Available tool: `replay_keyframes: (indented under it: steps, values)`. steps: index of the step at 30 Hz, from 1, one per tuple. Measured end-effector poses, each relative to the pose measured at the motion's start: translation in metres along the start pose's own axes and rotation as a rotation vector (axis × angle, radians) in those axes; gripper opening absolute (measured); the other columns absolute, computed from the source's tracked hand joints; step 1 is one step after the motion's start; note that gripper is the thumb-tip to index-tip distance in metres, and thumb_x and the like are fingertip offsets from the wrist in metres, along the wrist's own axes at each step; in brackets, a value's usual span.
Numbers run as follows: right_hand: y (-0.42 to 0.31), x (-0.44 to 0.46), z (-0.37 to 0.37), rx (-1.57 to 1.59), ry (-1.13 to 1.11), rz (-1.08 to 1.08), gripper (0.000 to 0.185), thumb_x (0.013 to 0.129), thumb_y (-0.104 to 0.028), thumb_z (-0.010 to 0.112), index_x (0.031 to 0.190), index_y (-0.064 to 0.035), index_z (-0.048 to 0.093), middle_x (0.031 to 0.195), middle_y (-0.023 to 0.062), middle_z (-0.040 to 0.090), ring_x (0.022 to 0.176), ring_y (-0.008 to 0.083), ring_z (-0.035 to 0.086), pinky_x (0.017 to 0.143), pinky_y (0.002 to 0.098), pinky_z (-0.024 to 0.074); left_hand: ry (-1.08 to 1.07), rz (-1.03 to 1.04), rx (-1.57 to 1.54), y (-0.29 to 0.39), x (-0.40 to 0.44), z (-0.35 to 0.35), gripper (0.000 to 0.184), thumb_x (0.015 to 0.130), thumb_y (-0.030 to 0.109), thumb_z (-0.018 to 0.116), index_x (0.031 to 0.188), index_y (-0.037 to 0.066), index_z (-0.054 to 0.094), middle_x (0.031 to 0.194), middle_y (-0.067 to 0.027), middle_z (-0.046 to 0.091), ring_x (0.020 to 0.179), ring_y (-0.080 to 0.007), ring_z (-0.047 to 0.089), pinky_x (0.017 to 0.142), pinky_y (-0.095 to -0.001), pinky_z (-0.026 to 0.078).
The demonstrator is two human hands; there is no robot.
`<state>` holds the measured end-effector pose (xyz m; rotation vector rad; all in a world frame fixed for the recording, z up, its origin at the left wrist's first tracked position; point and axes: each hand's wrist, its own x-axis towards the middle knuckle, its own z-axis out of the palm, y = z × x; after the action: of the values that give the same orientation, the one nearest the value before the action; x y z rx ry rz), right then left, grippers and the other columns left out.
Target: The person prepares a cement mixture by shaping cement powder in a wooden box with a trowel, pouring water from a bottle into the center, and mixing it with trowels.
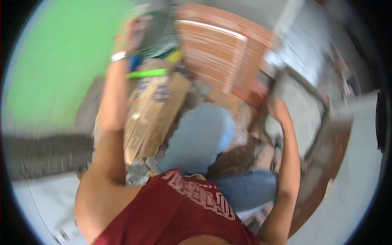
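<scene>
Shirt point(179, 210) nearest at six o'clock, the left hand point(134, 34) blurs before the green wall point(61, 73) at eleven, the right hand point(278, 110) is by the grey panel point(300, 112) near three, and neither grip's openness or hold, nor what is done or left, can be told.

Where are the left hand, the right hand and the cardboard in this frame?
Left hand point(135, 32): head view, on the middle of the blurred hand.
Right hand point(279, 109): head view, on the middle of the hand.
Cardboard point(156, 116): head view, on its brown face below the blue print.
</scene>
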<state>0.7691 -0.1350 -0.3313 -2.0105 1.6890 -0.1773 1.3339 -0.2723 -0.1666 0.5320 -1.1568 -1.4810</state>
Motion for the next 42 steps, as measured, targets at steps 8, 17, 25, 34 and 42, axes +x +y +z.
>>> replay_keyframes:
  steps: [8,17,25,34,42]
  values:
    - [-0.062,0.035,0.008,-0.144,0.066,0.045,0.022,0.086,-0.014,0.06,0.097,0.0017,0.072,0.098,0.029,0.069,0.097,0.0435,0.068,0.084,0.0489,0.0536,-0.35,0.402,0.602,0.044,0.032,0.205,0.016,0.092,0.01,0.056,0.103,0.001,0.061,0.099,-0.0079,0.061,0.09,-0.0182,0.06,0.083,-0.0341,0.05]
    - [-0.075,0.036,0.001,-0.021,0.283,-0.026,0.026,0.087,-0.026,0.07,0.094,-0.0014,0.069,0.094,0.0278,0.068,0.096,0.0448,0.066,0.084,0.0508,0.0526,-0.465,-0.069,1.735,0.01,0.082,0.126,0.05,0.074,0.014,0.068,0.124,0.01,0.066,0.115,-0.0202,0.069,0.1,-0.0312,0.067,0.085,-0.042,0.055]
    - [-0.01,-0.035,0.01,-0.028,0.301,-0.03,0.024,0.089,-0.013,0.063,0.109,-0.001,0.067,0.108,0.0261,0.066,0.1,0.0453,0.062,0.086,0.0472,0.0496,-0.635,-0.6,1.903,-0.041,-0.08,-0.11,0.054,0.076,0.015,0.071,0.129,0.014,0.061,0.11,-0.0182,0.067,0.105,-0.0335,0.064,0.091,-0.0444,0.05]
    - [0.034,-0.108,0.02,0.18,0.18,0.244,0.02,0.095,-0.011,0.061,0.108,0.004,0.065,0.087,0.0185,0.068,0.069,0.0257,0.061,0.067,0.0381,0.0495,-0.503,-0.38,1.758,0.023,-0.197,-0.073,0.065,0.07,-0.01,0.062,0.131,0.012,0.058,0.107,-0.0133,0.06,0.108,-0.0362,0.058,0.095,-0.0433,0.048]
    - [0.053,-0.072,0.036,0.215,0.128,0.132,0.02,0.097,-0.012,0.06,0.109,0.0041,0.066,0.086,0.0147,0.068,0.07,0.0184,0.057,0.067,0.0351,0.049,-0.668,-0.599,1.709,0.033,-0.305,-0.033,0.075,0.063,-0.009,0.066,0.133,0.018,0.062,0.109,-0.0082,0.061,0.106,-0.0307,0.057,0.099,-0.0409,0.048]
